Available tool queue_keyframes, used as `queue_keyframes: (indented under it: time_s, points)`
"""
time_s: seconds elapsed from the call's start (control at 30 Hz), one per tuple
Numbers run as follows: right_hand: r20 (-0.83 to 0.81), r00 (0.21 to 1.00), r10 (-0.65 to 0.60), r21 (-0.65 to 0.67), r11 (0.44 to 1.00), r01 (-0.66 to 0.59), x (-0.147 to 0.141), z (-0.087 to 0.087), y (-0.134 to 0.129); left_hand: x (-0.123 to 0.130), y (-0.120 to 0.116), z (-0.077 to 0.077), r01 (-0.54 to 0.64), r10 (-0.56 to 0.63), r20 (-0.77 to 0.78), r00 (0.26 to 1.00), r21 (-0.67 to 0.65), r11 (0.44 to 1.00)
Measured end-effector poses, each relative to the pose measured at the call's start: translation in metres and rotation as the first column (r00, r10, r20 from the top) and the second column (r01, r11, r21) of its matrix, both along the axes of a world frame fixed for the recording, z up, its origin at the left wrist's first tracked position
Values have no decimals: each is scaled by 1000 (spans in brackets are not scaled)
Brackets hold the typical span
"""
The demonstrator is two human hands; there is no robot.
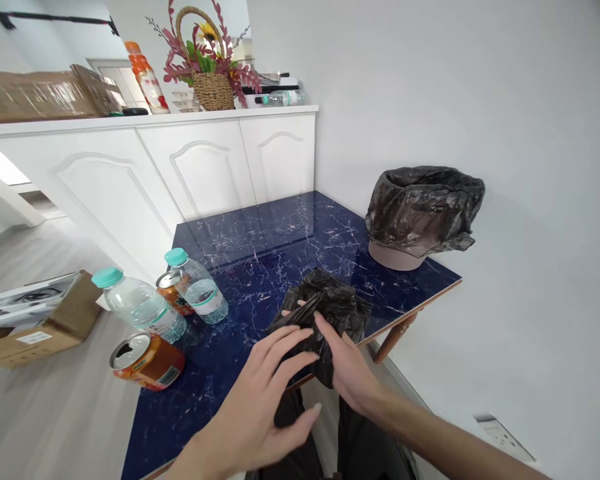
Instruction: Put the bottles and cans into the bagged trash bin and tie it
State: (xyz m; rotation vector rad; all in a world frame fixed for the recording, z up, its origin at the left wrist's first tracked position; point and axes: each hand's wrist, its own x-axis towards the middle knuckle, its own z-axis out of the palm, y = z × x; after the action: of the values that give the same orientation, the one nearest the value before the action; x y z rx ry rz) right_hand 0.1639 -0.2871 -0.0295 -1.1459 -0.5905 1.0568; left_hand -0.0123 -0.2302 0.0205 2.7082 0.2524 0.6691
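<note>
A crumpled black plastic bag is over the near edge of the blue marbled table. My right hand grips it, thumb on top and some fingers tucked beneath the plastic. My left hand is beside the bag on its left, with fingers stretched out and thumb apart. Its fingertips reach the bag's near left side; whether they touch it I cannot tell. At the table's right stands a pinkish trash bin, lined with another black bag folded over its rim.
On the table's left stand two clear water bottles with teal caps and two orange drink cans. Behind is a white cabinet carrying a flower basket, an orange bottle and a carton. An open cardboard box lies on the floor.
</note>
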Motion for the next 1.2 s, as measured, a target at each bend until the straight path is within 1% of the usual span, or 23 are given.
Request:
queue_keyframes:
  time_s: [0.03,0.07,0.1,0.13,0.17,0.23,0.27,0.3,0.33,0.4,0.43,0.47,0.53,0.63,0.7,0.8,0.87,0.9,0.97,1.03,1.07,1.13,1.2]
  points:
    - [106,994,-24,-31,999,27,9,-3,4,6,7,-6,9,-4,-87,996,58,998]
    - [247,969,-29,-51,998,43,19,-6,9,12,13,-12,19,-4,-147,989,103,994]
    - [377,926,-28,-59,997,54,29,-9,13,18,18,-20,26,-1,-183,983,134,991]
    - [466,884,-37,-50,996,68,41,-12,17,23,23,-27,28,4,-201,980,156,987]
    - [513,857,-49,-41,996,81,51,-15,19,28,27,-34,27,10,-212,977,173,985]
    - [544,833,-103,-16,991,134,69,-18,20,36,32,-45,14,31,-229,973,192,981]
    - [598,789,-142,10,985,170,75,-19,19,39,34,-48,10,39,-241,970,198,980]
    - [680,712,-174,48,980,194,78,-19,16,43,36,-51,8,45,-254,966,202,979]
    - [775,602,-193,94,977,191,79,-19,12,46,37,-52,8,47,-264,963,204,979]
    - [927,330,-178,152,983,104,77,-19,7,55,39,-54,16,42,-280,959,201,979]
    - [965,218,-146,138,989,48,75,-21,5,60,40,-54,23,35,-285,958,197,980]
    - [984,149,-99,98,995,12,73,-24,4,65,41,-55,27,30,-287,957,191,981]
    - [997,75,26,-27,1000,15,73,-32,7,73,43,-57,23,26,-277,961,174,984]
    - [983,3,182,-182,982,40,81,-48,13,77,45,-61,16,23,-265,964,144,989]
    - [977,-34,212,-211,977,22,88,-55,16,73,46,-62,43,-4,-285,959,129,991]
    - [976,-43,214,-214,977,12,93,-55,14,56,47,-61,54,-11,-290,957,142,988]
    - [980,-25,195,-196,981,-8,91,-47,6,42,47,-61,3,40,-256,966,166,986]
    - [984,-16,180,-180,982,-52,89,-43,0,34,47,-61,-27,69,-241,968,174,984]
    - [987,-12,159,-158,964,-213,85,-35,-13,19,44,-61,-62,105,-236,966,180,982]
    - [986,-37,160,-162,907,-390,84,-31,-26,7,40,-62,-55,100,-247,964,180,982]
    - [985,-55,165,-172,878,-446,85,-32,-32,1,37,-61,-46,90,-249,964,178,983]
    - [983,-80,164,-182,853,-490,88,-37,-40,-8,32,-60,-30,68,-232,970,165,986]
    - [984,-81,158,-177,843,-508,93,-41,-44,-13,27,-57,-34,60,-190,980,133,990]
